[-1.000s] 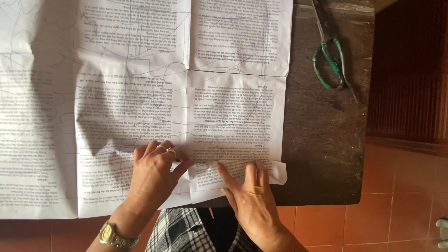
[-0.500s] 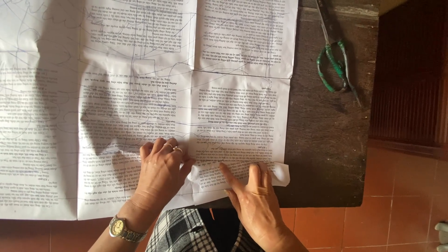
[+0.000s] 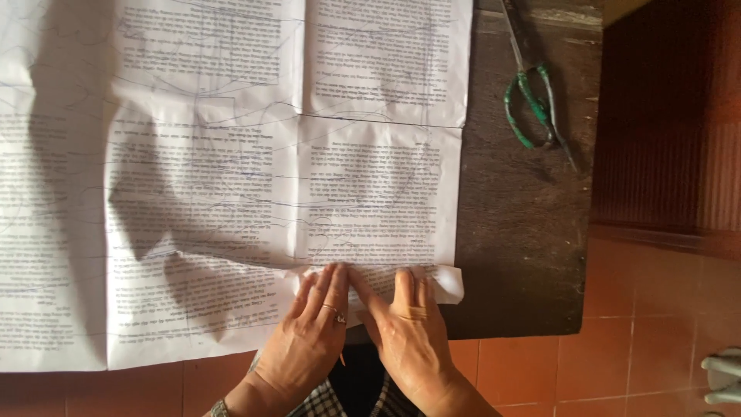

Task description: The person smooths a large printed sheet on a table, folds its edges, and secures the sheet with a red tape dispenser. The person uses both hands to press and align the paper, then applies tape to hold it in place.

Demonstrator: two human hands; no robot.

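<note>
A large creased sheet of printed paper (image 3: 231, 170) with pen-drawn curved lines lies spread over a dark wooden table (image 3: 517, 224). Its near right edge is folded up into a narrow flap (image 3: 444, 282). My left hand (image 3: 309, 340), with a ring on one finger, lies flat with its fingertips pressing on that fold. My right hand (image 3: 405, 328), also ringed, presses flat on the fold right beside it, index fingers nearly touching. Neither hand grips anything.
Scissors with green handles (image 3: 532, 100) lie on the bare wood at the table's far right. Red floor tiles (image 3: 641, 332) show below and right of the table. A dark wooden panel (image 3: 671, 116) stands at the right.
My left hand has slid to the right along the fold until it meets my right hand. The folded flap at the near edge looks flatter. The view has shifted slightly.
</note>
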